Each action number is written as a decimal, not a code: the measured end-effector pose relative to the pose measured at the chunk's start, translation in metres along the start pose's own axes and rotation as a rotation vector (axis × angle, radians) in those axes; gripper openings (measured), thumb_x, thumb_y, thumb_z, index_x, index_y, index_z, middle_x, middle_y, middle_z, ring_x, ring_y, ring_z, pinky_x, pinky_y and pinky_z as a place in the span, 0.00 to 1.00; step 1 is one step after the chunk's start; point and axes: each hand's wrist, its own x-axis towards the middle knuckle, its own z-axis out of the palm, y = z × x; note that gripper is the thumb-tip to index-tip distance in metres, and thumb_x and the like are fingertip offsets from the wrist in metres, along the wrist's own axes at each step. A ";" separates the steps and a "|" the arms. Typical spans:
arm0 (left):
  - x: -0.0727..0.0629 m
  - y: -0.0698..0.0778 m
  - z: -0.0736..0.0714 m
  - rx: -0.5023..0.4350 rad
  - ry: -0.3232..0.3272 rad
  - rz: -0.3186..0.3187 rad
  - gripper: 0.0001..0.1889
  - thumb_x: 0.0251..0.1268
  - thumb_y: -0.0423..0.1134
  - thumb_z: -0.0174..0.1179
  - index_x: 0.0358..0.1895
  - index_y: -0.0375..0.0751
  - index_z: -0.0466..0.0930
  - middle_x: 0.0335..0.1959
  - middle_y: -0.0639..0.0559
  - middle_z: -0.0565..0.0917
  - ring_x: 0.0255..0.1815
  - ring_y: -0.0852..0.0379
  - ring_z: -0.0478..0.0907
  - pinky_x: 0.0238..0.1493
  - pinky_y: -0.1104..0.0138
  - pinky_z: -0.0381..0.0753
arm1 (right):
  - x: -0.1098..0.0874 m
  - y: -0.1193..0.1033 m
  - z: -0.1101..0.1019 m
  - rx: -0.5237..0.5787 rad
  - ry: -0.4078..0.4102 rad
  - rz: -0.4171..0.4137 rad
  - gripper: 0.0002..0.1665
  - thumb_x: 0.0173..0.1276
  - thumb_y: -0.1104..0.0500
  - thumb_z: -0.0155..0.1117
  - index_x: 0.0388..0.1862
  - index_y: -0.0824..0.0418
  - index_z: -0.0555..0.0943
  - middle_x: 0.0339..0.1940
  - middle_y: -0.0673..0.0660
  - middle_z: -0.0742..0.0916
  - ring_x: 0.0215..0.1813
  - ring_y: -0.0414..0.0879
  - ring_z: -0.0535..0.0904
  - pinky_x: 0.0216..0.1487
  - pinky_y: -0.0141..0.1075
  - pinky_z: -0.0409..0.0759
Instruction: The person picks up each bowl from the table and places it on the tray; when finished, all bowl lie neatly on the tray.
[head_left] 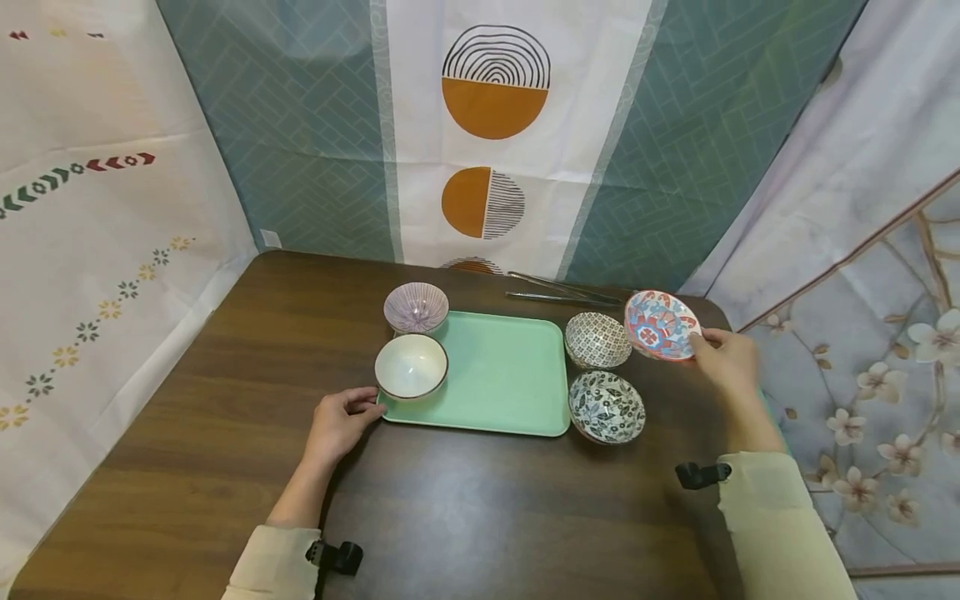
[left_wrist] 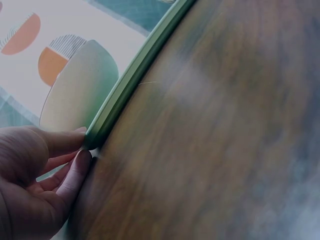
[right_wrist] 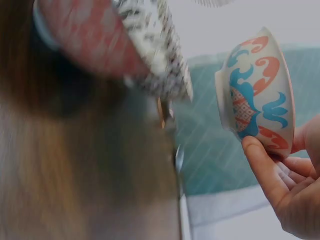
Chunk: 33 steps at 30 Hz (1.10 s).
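1. Red, blue and white patterning covers the bowl [head_left: 662,325] that my right hand [head_left: 726,360] holds lifted and tilted at the right end of the table [head_left: 225,400], just beside the small dotted bowl [head_left: 597,339].
2. The head view shows the patterned inside of that bowl turned up and toward me; the right wrist view shows what the head view cannot, the outer wall with its blue and orange scrolls and the small foot ring [right_wrist: 223,100].
3. In the right wrist view the bowl stands on edge, its mouth facing right and its foot facing left, so its round rim runs up and down the picture.
4. My right fingers [right_wrist: 265,170] curl under the lower part of the outer wall and touch it; the bowl sits above and left of the palm. The head view shows my fingertips at the rim's right side.
5. My left hand [head_left: 341,423] lies at the near left corner of the green tray [head_left: 502,375], just below the white bowl [head_left: 411,367] standing on it.
6. Only the left wrist view shows the grip: a finger above and my thumb [left_wrist: 75,175] below pinch the tray's edge [left_wrist: 125,90].
7. A purple striped bowl [head_left: 416,307] sits at the tray's far left corner; a floral bowl [head_left: 607,407] stands right of the tray.
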 end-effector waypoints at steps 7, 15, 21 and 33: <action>0.000 -0.001 0.000 -0.002 0.001 0.009 0.16 0.63 0.31 0.71 0.52 0.28 0.85 0.39 0.40 0.89 0.42 0.46 0.86 0.35 0.76 0.78 | -0.003 -0.038 0.030 0.100 -0.074 -0.124 0.21 0.75 0.63 0.57 0.56 0.82 0.79 0.41 0.75 0.87 0.21 0.28 0.80 0.26 0.26 0.80; 0.000 -0.001 0.002 0.005 0.004 0.020 0.16 0.62 0.31 0.71 0.52 0.27 0.85 0.39 0.39 0.89 0.43 0.44 0.86 0.35 0.76 0.78 | -0.006 -0.069 0.091 0.160 -0.188 -0.141 0.18 0.75 0.65 0.56 0.55 0.78 0.81 0.42 0.74 0.87 0.26 0.42 0.87 0.32 0.36 0.86; 0.001 -0.001 -0.001 0.017 0.013 0.021 0.17 0.63 0.32 0.71 0.52 0.27 0.85 0.40 0.39 0.89 0.44 0.44 0.86 0.36 0.77 0.78 | -0.009 -0.088 0.130 0.131 -0.276 -0.119 0.20 0.77 0.62 0.56 0.58 0.76 0.80 0.45 0.73 0.86 0.31 0.51 0.89 0.39 0.46 0.86; 0.001 -0.001 0.000 0.006 0.008 0.029 0.16 0.62 0.32 0.72 0.51 0.28 0.86 0.38 0.40 0.89 0.42 0.46 0.87 0.35 0.76 0.78 | -0.016 -0.108 0.176 0.180 -0.361 -0.115 0.18 0.76 0.64 0.57 0.56 0.76 0.82 0.41 0.71 0.87 0.31 0.52 0.89 0.36 0.41 0.87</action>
